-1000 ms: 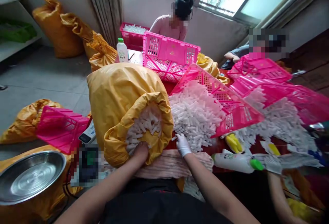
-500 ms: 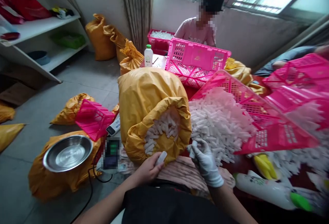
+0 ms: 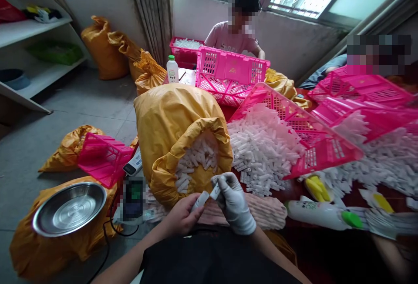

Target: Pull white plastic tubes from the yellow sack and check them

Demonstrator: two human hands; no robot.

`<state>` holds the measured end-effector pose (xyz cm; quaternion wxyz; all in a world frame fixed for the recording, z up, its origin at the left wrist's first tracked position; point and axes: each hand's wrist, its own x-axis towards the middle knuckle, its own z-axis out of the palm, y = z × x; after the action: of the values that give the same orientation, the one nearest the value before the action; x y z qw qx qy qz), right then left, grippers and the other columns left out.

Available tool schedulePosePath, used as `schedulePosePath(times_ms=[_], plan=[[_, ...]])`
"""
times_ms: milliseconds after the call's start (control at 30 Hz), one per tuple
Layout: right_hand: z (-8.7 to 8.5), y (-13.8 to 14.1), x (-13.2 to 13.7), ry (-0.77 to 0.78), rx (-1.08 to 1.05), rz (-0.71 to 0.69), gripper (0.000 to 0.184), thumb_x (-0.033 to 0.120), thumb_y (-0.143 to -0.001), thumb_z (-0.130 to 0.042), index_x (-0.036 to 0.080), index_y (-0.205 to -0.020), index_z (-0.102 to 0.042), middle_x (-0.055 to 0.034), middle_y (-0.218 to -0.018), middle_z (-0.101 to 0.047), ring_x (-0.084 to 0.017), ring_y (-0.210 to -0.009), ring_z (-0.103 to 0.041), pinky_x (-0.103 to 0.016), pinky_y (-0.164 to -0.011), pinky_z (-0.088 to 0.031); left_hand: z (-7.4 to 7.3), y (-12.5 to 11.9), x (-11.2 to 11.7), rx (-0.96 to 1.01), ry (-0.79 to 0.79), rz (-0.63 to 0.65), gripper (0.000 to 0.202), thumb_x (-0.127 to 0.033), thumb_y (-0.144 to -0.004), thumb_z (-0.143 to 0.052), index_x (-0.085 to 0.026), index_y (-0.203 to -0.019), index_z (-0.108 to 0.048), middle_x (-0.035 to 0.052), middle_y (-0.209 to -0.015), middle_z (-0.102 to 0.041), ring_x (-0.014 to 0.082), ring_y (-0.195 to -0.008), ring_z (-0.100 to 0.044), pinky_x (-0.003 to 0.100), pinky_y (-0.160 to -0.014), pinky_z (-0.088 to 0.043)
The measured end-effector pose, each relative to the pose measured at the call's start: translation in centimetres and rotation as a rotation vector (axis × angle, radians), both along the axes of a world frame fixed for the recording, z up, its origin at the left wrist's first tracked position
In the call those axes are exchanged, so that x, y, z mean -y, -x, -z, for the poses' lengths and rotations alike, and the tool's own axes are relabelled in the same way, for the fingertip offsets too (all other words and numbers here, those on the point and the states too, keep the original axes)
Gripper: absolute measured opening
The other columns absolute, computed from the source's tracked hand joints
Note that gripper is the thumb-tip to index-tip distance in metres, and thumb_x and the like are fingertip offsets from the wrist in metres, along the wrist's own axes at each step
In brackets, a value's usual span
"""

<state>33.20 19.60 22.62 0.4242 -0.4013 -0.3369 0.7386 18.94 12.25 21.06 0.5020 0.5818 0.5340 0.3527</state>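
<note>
My bare left hand [image 3: 184,216] is closed around a small white plastic tube [image 3: 200,199], its end pointing up and right. My right hand [image 3: 235,208], in a white glove, pinches a short white plastic piece [image 3: 215,192] with a small dark mark. The two pieces are close together; whether they touch I cannot tell. Just beyond my hands lies a full yellow sack [image 3: 176,110], its rolled mouth facing me and white plastic pieces [image 3: 200,151] showing inside. To its right a large heap of similar white tubes [image 3: 261,145] spills from a tilted pink basket [image 3: 313,153].
A person [image 3: 228,38] sits behind an upright pink crate [image 3: 231,75]. At right, another person's arm reaches in near a lying white bottle [image 3: 316,212]. A steel basin [image 3: 70,210] sits on an orange sack [image 3: 29,249] at left. A black cable [image 3: 107,245] runs down to the floor.
My gloved right hand has come left, away from the heap, bringing its white piece to the tube in my left hand. The view has turned right, showing more of a second person.
</note>
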Motion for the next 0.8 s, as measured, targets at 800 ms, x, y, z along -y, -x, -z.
schedulePosePath(times_ms=[800], plan=[[2.2, -3.9, 3.2, -0.202, 0.172, 0.073, 0.032, 0.048, -0.083, -0.052, 0.019, -0.081, -0.064, -0.0056, -0.083, -0.068, -0.018, -0.078, -0.062, -0.032, -0.08, -0.048, 0.8, -5.2, -1.4, 0.383, 0.199, 0.017, 0.04, -0.054, -0.076, -0.055, -0.015, -0.085, -0.059, -0.0002, -0.066, -0.053, 0.0117, -0.063, -0.048, 0.02, -0.056, -0.039]])
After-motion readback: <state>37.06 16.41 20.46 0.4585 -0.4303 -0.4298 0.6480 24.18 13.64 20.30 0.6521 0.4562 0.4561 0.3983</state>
